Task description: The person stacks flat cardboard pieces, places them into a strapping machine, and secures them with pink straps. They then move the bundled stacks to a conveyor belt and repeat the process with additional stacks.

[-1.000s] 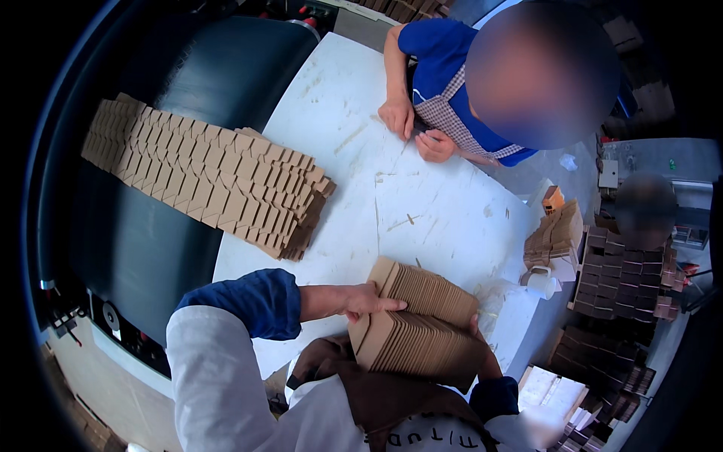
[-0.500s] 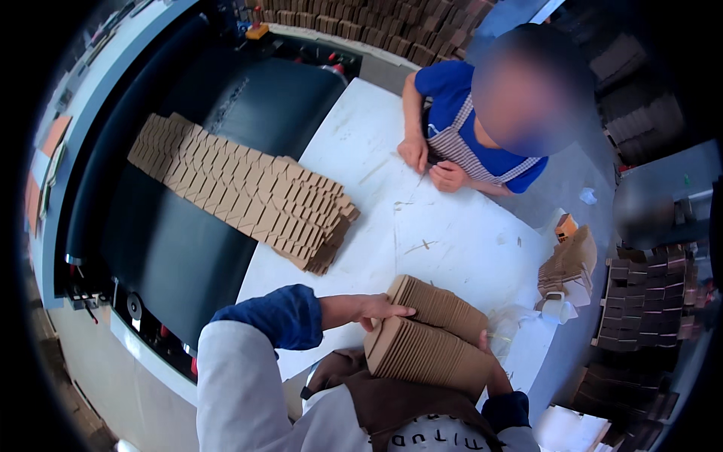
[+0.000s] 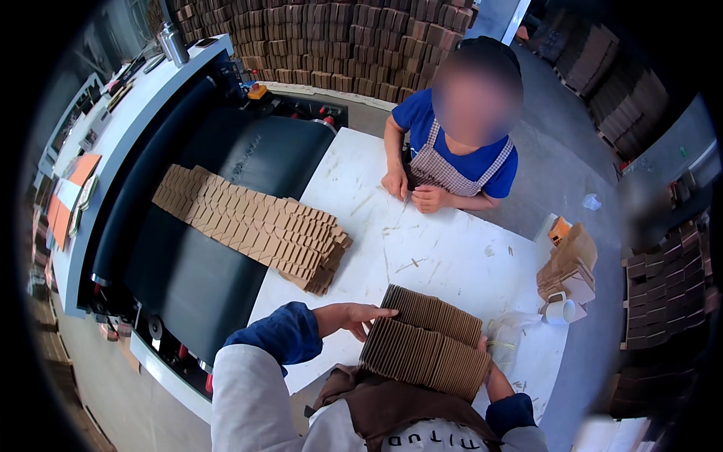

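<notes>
A bundle of folded cardboard blanks (image 3: 428,343) stands on edge at the near edge of the white counter (image 3: 452,256), clamped between both hands. The left hand (image 3: 354,316) lies flat against its left end, fingers straight; the right hand (image 3: 486,354) is mostly hidden behind the right end. A shingled row of blanks (image 3: 248,226) runs from the black conveyor belt (image 3: 196,279) onto the counter's left edge, and another person's hands (image 3: 413,190) rest at the far edge.

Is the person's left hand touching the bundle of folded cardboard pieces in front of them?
Touching. The head view shows the left hand lying flat against the near end of the cardboard bundle, its fingertips over the top edge, with no gap between them.
</notes>
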A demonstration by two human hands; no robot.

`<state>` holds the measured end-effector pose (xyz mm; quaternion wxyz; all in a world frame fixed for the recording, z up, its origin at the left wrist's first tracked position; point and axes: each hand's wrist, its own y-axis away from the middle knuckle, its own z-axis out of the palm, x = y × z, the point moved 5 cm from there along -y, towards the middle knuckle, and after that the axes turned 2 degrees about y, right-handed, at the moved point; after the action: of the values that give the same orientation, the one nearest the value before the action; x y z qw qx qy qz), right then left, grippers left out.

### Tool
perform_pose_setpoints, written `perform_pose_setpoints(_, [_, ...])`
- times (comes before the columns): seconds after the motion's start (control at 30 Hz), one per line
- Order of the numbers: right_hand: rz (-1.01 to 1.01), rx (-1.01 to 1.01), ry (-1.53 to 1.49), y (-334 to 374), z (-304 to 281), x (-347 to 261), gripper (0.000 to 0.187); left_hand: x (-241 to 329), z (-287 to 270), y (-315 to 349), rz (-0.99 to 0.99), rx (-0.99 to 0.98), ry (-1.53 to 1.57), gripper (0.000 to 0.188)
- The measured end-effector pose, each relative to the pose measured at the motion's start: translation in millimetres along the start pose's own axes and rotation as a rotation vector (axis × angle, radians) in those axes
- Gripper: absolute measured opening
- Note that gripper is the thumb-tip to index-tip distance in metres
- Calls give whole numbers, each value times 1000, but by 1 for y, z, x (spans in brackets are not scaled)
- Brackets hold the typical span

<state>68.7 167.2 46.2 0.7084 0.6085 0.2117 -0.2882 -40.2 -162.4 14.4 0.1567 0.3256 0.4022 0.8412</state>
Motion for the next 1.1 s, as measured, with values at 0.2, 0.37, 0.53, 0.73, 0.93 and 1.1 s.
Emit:
perform_pose_setpoints(0.2, [-1, -30, 11, 5, -3, 1, 67, 3, 15, 5, 57, -74, 30, 105])
perform_pose_setpoints(0.37, [25, -83, -16, 7, -11, 4, 67, 9, 46, 22, 88, 141, 149, 102])
perform_pose_setpoints(0.53, [49, -208, 55, -9, -10, 9, 66, -12, 70, 34, 338, 331, 142, 104])
perform_pose_setpoints(0.73, [5, -418, 253, -23, 34, -9, 66, -81, 124, 82, 508, 556, 386, 102])
perform_pose_setpoints(0.93, [98, -642, 611, -30, 144, 22, 60, -241, 195, 100, 704, 877, 769, 105])
perform_pose_setpoints(1.1, [120, -988, 863, -61, 271, 82, 61, -351, 271, 117, 918, 1168, 1035, 104])
